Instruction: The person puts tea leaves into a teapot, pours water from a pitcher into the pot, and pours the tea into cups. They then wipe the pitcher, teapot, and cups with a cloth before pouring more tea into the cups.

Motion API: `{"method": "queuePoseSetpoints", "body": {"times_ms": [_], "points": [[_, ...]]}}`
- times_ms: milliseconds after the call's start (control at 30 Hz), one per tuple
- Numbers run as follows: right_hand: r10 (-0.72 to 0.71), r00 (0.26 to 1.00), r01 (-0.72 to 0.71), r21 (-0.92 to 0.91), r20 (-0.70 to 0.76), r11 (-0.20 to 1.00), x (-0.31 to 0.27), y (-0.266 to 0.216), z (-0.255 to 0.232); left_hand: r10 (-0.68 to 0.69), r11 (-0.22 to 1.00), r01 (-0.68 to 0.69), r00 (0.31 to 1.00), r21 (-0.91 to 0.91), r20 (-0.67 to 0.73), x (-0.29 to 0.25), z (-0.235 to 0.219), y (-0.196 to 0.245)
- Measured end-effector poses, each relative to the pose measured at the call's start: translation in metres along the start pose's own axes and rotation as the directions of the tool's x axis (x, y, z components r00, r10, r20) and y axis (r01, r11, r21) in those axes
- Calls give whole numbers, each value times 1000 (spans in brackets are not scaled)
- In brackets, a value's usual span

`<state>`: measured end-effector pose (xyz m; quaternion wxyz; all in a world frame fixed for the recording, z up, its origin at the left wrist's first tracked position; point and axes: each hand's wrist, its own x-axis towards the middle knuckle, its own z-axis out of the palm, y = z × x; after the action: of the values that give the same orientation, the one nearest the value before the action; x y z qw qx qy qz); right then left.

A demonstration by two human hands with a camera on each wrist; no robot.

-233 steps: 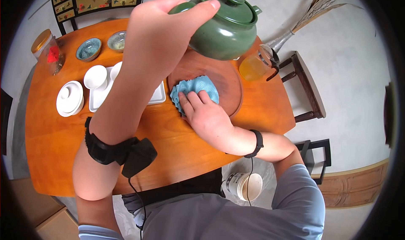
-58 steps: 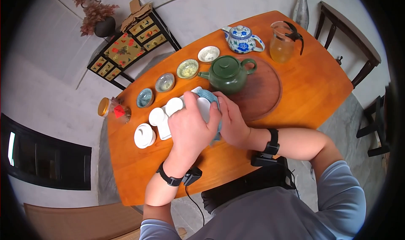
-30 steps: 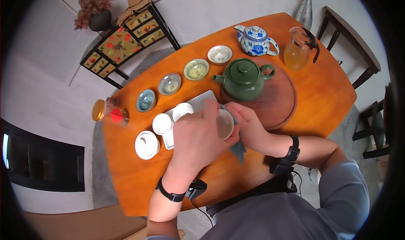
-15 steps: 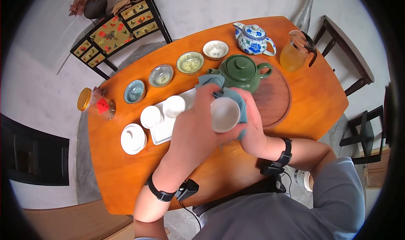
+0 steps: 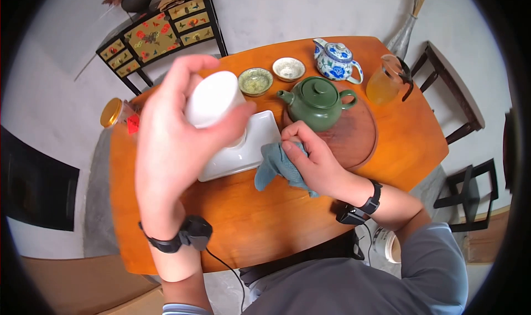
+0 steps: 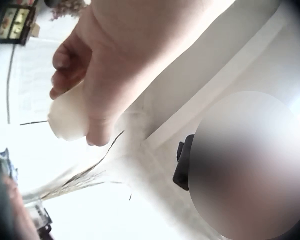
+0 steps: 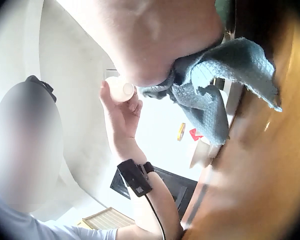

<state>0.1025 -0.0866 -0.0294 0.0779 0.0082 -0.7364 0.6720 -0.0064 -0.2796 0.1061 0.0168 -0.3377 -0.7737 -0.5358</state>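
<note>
In the head view the left hand (image 5: 171, 132) is raised above the left part of the table, gripping a small white cup (image 5: 214, 99) between thumb and fingers. The same cup (image 6: 69, 114) shows in the left wrist view. Lower and to the right, the right hand (image 5: 318, 163) holds a crumpled blue cloth (image 5: 279, 163) in curled fingers, its folds hanging down. A white tray (image 5: 268, 128) lies beneath and between the hands; a white object on it is mostly hidden behind the left hand. In the right wrist view the cloth (image 7: 207, 85) hangs above the table.
A green teapot (image 5: 316, 102) stands on a round wooden board (image 5: 359, 132). Behind are a floral teapot (image 5: 336, 63), a glass pitcher (image 5: 383, 82) and two bowls, one greenish (image 5: 255, 81), one pale (image 5: 289, 68). At the left stands a gold-lidded jar (image 5: 112, 113).
The left hand has lifted the white cup up and to the left, away from the cloth. The right hand keeps the cloth, now lower over the tray's right edge. The green teapot stands on the board.
</note>
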Motion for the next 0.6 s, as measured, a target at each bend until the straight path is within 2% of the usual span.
{"method": "queuePoseSetpoints", "body": {"times_ms": [33,67,100,133,167,200,233,267,333,367,400,467,500,533,600], "points": [[10,1000,-9,-24,17,1000,1,-4,0,8,996,-6,1000,87,-23,3,-9,-2],[-22,1000,22,-114,0,993,1,-9,-2,0,998,4,999,66,-48,3,-15,-4],[-57,998,54,-203,-11,978,2,-14,-3,9,983,2,998,182,-60,2,-22,-5],[-48,999,49,-227,11,973,3,-19,-3,14,956,7,998,295,-69,0,-28,-7],[23,1000,-24,-320,-7,947,6,-25,-5,32,957,-5,996,291,-88,-2,-31,-10],[-102,994,104,-494,32,863,11,-22,-8,23,962,9,993,273,-113,-3,-34,-10],[-224,972,215,-647,70,731,17,-21,-10,25,954,4,995,300,-93,-3,-37,-9],[-216,973,217,-658,85,721,23,-21,-8,26,945,-3,997,327,-67,-3,-40,-9],[-335,932,309,-780,136,544,35,-24,4,57,958,-35,996,283,-70,-2,-40,-15],[-227,963,257,-758,147,600,41,-21,6,74,955,-53,995,291,-62,-1,-39,-17],[-224,963,255,-762,148,595,45,-19,9,93,951,-72,994,302,-53,-1,-38,-18],[-59,949,310,-878,311,364,53,-11,13,98,956,-84,994,282,-39,0,-40,-20],[47,944,297,-900,328,320,57,-4,15,103,960,-93,994,265,-24,0,-42,-21],[49,942,301,-901,332,313,57,-3,14,104,961,-92,994,261,-32,-1,-43,-22],[53,917,372,-894,396,248,54,-6,15,194,939,-159,977,306,-88,-3,-44,-25]]}}
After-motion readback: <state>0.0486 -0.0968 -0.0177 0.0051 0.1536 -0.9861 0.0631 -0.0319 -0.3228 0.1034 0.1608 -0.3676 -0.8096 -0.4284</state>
